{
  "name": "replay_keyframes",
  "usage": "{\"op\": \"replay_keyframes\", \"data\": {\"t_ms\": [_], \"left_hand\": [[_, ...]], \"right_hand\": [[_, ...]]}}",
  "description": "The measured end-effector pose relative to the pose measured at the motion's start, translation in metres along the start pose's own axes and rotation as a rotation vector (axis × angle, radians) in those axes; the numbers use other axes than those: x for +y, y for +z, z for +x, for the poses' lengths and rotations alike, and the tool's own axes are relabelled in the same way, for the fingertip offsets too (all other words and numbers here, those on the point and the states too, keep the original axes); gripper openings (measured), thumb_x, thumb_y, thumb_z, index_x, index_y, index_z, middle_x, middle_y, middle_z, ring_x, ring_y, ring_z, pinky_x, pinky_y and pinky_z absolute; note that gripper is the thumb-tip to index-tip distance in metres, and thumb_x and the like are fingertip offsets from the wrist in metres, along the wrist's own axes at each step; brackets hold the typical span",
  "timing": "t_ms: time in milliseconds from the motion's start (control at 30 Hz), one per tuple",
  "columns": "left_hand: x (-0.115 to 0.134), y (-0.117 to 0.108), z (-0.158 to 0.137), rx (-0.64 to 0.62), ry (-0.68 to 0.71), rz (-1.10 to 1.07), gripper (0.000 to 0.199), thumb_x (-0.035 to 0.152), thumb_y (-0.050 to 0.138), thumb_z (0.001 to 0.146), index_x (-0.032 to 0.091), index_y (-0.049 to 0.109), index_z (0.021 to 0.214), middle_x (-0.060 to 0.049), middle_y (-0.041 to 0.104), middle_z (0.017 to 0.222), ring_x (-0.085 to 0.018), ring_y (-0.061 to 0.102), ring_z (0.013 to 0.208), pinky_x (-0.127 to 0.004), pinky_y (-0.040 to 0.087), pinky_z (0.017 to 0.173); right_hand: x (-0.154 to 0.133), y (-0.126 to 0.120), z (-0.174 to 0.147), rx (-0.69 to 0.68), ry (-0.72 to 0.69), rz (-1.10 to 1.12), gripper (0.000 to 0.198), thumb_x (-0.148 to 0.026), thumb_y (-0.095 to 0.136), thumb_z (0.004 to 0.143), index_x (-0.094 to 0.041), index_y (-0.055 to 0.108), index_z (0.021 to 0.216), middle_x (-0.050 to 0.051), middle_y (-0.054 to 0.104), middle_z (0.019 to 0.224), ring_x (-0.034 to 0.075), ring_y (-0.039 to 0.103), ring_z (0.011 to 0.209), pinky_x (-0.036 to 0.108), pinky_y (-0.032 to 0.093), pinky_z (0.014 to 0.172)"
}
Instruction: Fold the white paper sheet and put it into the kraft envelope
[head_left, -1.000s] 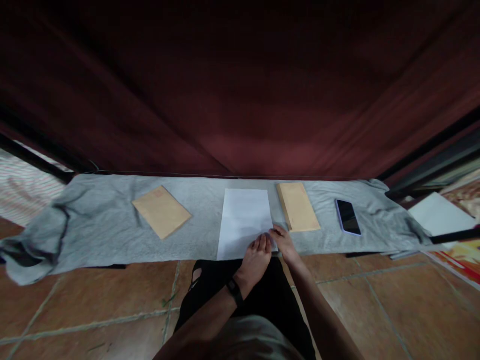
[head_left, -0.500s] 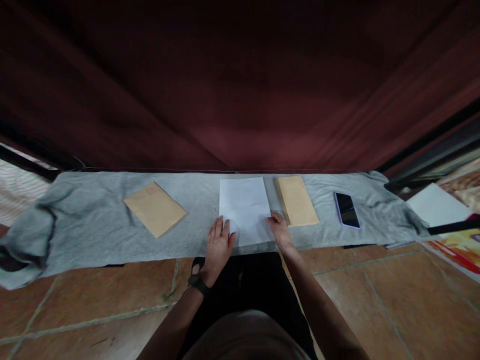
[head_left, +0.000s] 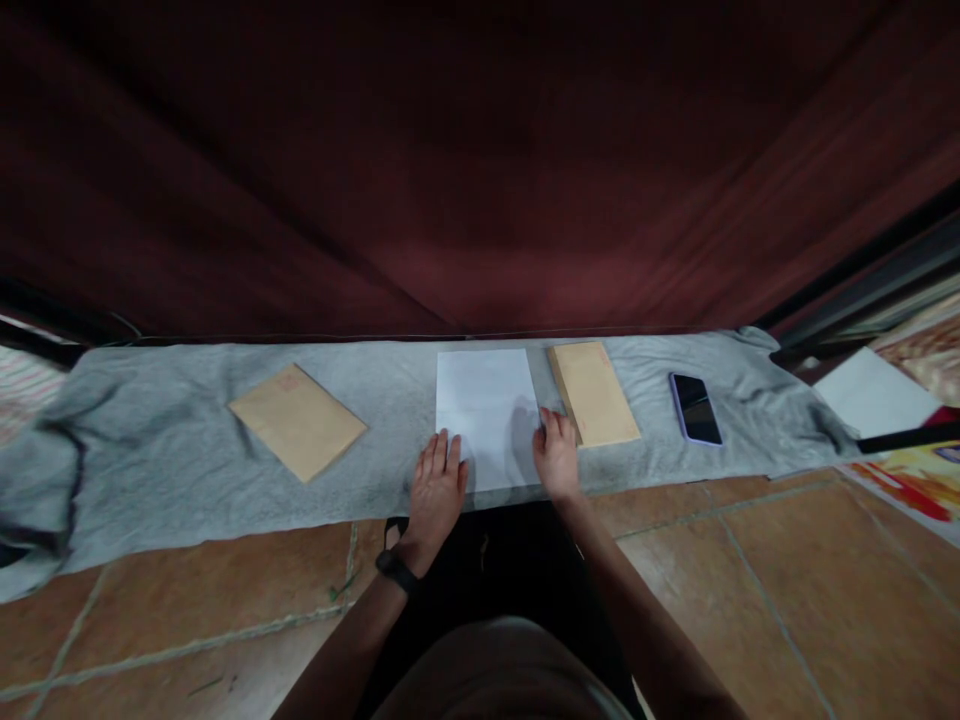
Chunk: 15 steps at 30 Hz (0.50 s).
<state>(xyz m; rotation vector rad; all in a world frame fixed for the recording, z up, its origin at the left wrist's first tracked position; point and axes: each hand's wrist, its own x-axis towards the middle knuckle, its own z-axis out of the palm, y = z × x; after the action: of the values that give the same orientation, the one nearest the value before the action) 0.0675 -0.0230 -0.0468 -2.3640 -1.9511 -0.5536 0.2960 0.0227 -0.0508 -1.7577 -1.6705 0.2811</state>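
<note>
A white sheet of paper (head_left: 484, 385) with a faint crease lies flat in front of me on the grey cloth. My left hand (head_left: 439, 475) rests with outstretched fingers on its lower left edge, a dark band on the wrist. By the paper's right edge, my right hand (head_left: 556, 455) is closed with curled fingers, casting a shadow on the sheet. What those fingers hold, if anything, is hidden. Just beyond that hand is a stack of brown envelopes (head_left: 596, 395). A separate brown envelope (head_left: 298, 420) lies askew to the left.
A grey cloth (head_left: 165, 450) covers the long narrow surface. Right of the envelope stack lies a phone (head_left: 696, 410) in a purple case. A dark red curtain (head_left: 480, 220) hangs behind. White sheets (head_left: 877, 395) sit at far right, above the tiled floor (head_left: 697, 560).
My right hand has lifted and turned slightly at the paper's right edge, and its shadow now falls across the sheet. My left hand stays on the paper. The view has shifted a little.
</note>
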Motion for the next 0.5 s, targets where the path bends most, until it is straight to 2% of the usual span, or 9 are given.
{"op": "replay_keyframes", "data": {"t_ms": [100, 200, 267, 400, 433, 500], "left_hand": [[0.002, -0.005, 0.001, -0.023, -0.012, 0.014, 0.048, 0.031, 0.039, 0.101, 0.014, 0.05, 0.144, -0.018, 0.053, 0.148, -0.034, 0.047, 0.138, -0.053, 0.04, 0.112], [0.009, -0.011, 0.013, -0.043, 0.0, 0.0, 0.048, 0.031, 0.038, 0.101, 0.012, 0.05, 0.144, -0.019, 0.055, 0.145, -0.034, 0.047, 0.139, -0.055, 0.035, 0.115], [0.015, -0.013, 0.027, -0.064, 0.088, -0.046, 0.05, 0.031, 0.037, 0.102, 0.012, 0.046, 0.147, -0.017, 0.049, 0.151, -0.03, 0.04, 0.145, -0.052, 0.032, 0.119], [0.028, 0.0, 0.064, -0.19, 0.402, -0.138, 0.053, 0.038, 0.037, 0.102, 0.017, 0.039, 0.151, -0.009, 0.038, 0.16, -0.022, 0.028, 0.151, -0.044, 0.026, 0.124], [0.03, 0.006, 0.073, -0.216, 0.444, -0.14, 0.054, 0.039, 0.037, 0.102, 0.017, 0.039, 0.151, -0.009, 0.037, 0.16, -0.022, 0.028, 0.151, -0.043, 0.025, 0.124], [0.03, 0.019, 0.09, -0.237, 0.442, -0.124, 0.056, 0.042, 0.036, 0.103, 0.015, 0.04, 0.151, -0.011, 0.037, 0.16, -0.022, 0.029, 0.151, -0.045, 0.025, 0.124]], "right_hand": [[-0.009, -0.001, -0.011, -0.088, -0.203, -0.113, 0.048, -0.022, 0.041, 0.099, -0.017, 0.046, 0.147, 0.016, 0.048, 0.151, 0.029, 0.041, 0.141, 0.049, 0.037, 0.114], [-0.015, 0.002, -0.023, -0.201, -0.325, -0.175, 0.051, -0.031, 0.044, 0.102, -0.021, 0.04, 0.152, 0.012, 0.04, 0.158, 0.029, 0.034, 0.147, 0.053, 0.027, 0.12], [-0.017, 0.005, -0.028, -0.24, -0.365, -0.213, 0.053, -0.035, 0.046, 0.102, -0.024, 0.04, 0.153, 0.01, 0.039, 0.159, 0.029, 0.035, 0.147, 0.054, 0.023, 0.121], [-0.018, 0.005, -0.03, -0.253, -0.393, -0.248, 0.052, -0.032, 0.049, 0.101, -0.021, 0.043, 0.151, 0.011, 0.041, 0.157, 0.029, 0.037, 0.146, 0.054, 0.022, 0.122], [-0.019, 0.004, -0.03, -0.251, -0.395, -0.251, 0.051, -0.032, 0.05, 0.1, -0.02, 0.045, 0.149, 0.012, 0.042, 0.157, 0.029, 0.037, 0.146, 0.054, 0.022, 0.122], [-0.02, 0.004, -0.03, -0.248, -0.396, -0.251, 0.049, -0.033, 0.05, 0.101, -0.018, 0.048, 0.147, 0.013, 0.043, 0.156, 0.029, 0.037, 0.146, 0.054, 0.022, 0.122]]}}
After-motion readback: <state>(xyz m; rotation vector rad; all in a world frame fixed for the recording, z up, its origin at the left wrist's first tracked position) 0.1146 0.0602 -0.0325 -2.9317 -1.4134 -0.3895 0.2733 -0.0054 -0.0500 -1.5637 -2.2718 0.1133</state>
